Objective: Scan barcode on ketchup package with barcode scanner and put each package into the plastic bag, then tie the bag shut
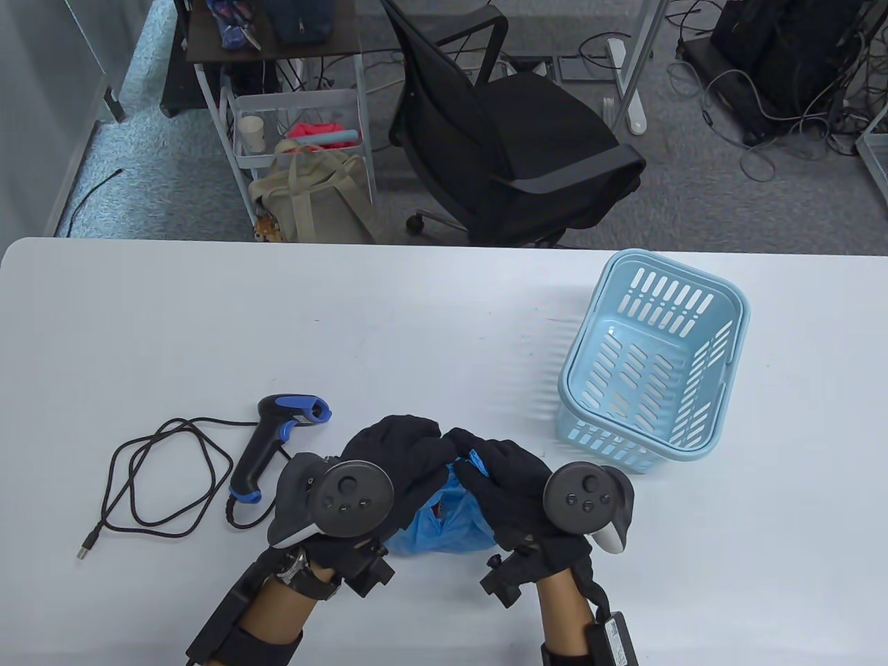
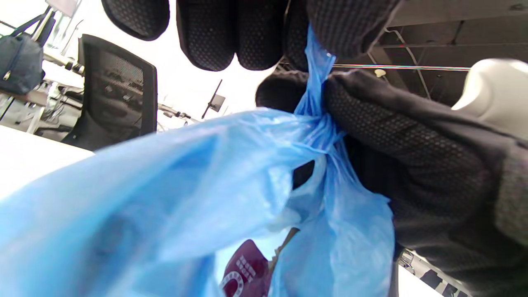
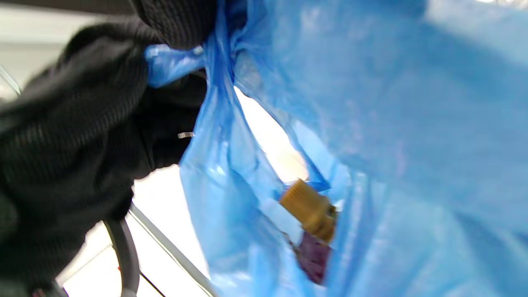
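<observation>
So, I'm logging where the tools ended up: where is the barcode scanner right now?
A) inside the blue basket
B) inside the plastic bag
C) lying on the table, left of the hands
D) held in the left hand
C: the barcode scanner lies on the table with its cable, left of both hands, which grip the plastic bag; the blue basket holds nothing.

Beyond the white table (image 1: 208, 333) lies grey carpet (image 1: 694, 201) where a black office chair (image 1: 527, 139) stands at centre, a white wire cart (image 1: 298, 132) with a beige tote bag (image 1: 312, 194) to its left, and tangled cables (image 1: 784, 104) at the right.
</observation>
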`<action>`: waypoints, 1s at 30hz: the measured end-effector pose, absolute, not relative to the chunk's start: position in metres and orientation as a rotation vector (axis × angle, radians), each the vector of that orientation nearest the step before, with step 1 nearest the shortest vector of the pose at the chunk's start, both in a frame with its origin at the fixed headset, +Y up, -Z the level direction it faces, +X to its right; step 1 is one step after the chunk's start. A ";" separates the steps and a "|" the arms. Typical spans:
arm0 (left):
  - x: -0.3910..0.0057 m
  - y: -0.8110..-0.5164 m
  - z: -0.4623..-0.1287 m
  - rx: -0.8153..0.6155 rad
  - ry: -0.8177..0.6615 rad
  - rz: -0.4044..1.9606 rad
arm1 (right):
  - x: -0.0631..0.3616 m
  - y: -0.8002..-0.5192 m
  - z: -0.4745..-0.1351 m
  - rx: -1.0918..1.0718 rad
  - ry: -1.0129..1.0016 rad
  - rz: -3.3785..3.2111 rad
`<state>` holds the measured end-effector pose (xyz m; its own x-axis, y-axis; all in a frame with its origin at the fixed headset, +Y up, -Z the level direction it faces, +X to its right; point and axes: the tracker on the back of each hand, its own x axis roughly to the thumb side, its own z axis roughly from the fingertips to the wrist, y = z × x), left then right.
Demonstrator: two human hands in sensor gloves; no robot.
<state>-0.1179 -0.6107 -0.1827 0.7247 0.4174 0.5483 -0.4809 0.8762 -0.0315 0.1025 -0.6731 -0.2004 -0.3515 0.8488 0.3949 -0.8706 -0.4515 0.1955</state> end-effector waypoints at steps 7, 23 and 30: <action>-0.122 -0.630 -0.192 0.021 -0.543 0.423 | 0.111 -0.682 -0.205 0.490 -0.046 1.862; -0.114 -0.652 -0.220 -0.274 -0.533 0.601 | 0.109 -0.683 -0.207 0.620 0.076 1.789; -0.122 -0.661 -0.228 -0.419 -0.592 0.819 | 0.102 -0.676 -0.200 0.591 -0.066 1.945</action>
